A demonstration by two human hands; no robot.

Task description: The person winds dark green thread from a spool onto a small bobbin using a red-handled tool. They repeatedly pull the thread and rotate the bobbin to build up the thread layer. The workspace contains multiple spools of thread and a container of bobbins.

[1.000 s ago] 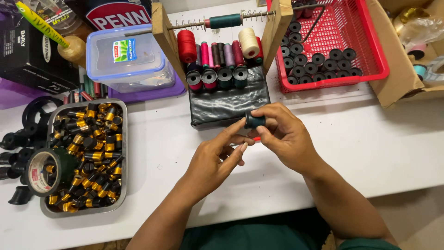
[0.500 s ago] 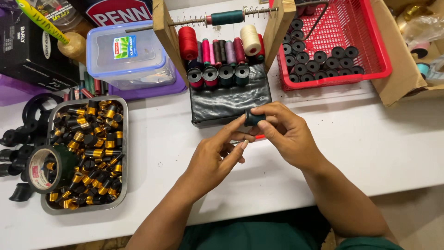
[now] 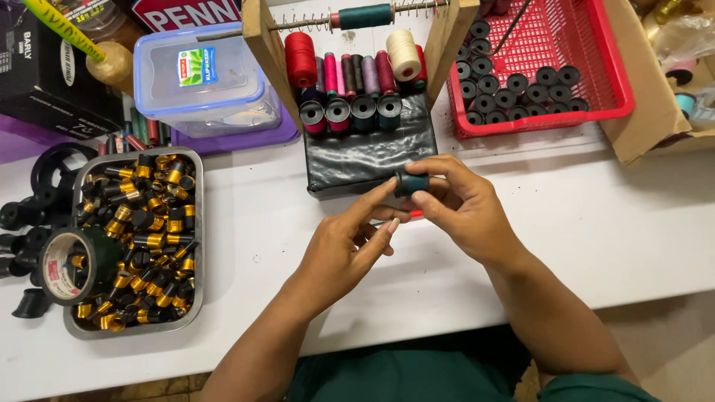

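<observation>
A small dark teal thread spool (image 3: pixel 411 182) is pinched between the fingers of my right hand (image 3: pixel 458 208), held just above the white table. My left hand (image 3: pixel 350 246) reaches in from the left, its fingertips touching the spool's left end. A bit of red shows under my fingers; I cannot tell what it is. Just behind the spool lies a black pad (image 3: pixel 369 152) with several wound spools standing along its far edge.
A wooden spool rack (image 3: pixel 261 33) holds a teal spool on a rod. A red basket (image 3: pixel 588 67) of black bobbins sits back right. At left stands a metal tray (image 3: pixel 190 313) of black-and-gold parts, a tape roll (image 3: pixel 71 264), a clear plastic box (image 3: pixel 201 74).
Both hands stay on the teal spool with only small finger shifts. The view has drifted slightly.
</observation>
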